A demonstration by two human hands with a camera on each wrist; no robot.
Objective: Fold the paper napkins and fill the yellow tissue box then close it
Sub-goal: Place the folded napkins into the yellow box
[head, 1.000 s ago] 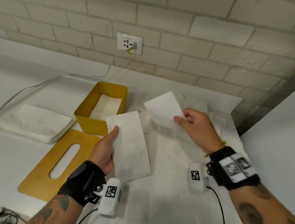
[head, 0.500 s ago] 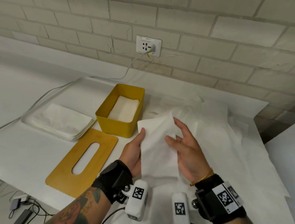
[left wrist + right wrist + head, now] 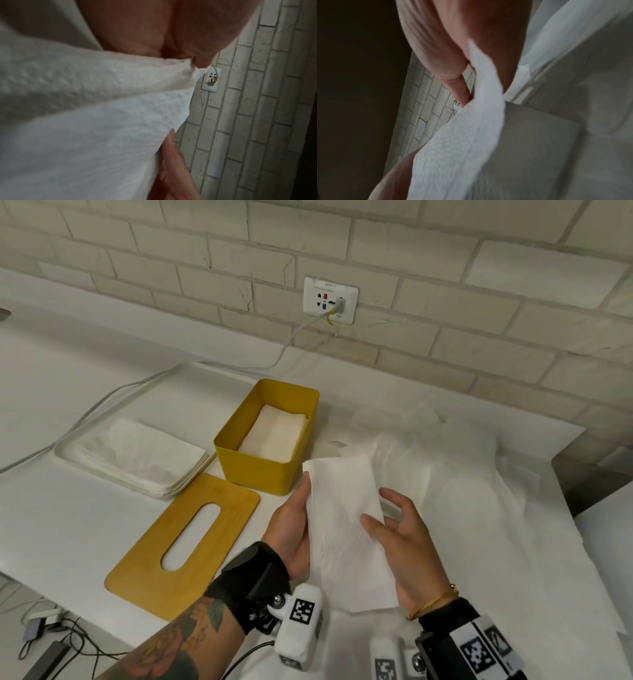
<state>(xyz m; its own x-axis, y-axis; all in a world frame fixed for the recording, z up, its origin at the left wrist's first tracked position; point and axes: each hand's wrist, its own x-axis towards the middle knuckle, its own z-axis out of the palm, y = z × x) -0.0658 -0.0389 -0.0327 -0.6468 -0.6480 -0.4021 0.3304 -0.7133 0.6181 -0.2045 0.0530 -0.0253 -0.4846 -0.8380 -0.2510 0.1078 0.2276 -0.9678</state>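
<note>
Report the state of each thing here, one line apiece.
box, open, part filled.
lid, off, flat beside the box.
napkin, folded, held by both hands.
left hand, grips the napkin's left edge.
right hand, pinches the napkin's right side.
stack, piled in its tray.
plug, in the socket.

Indoor workroom, white counter [image 3: 68, 529], brick wall [image 3: 479, 302] (socket [image 3: 330, 300] fitted)
</note>
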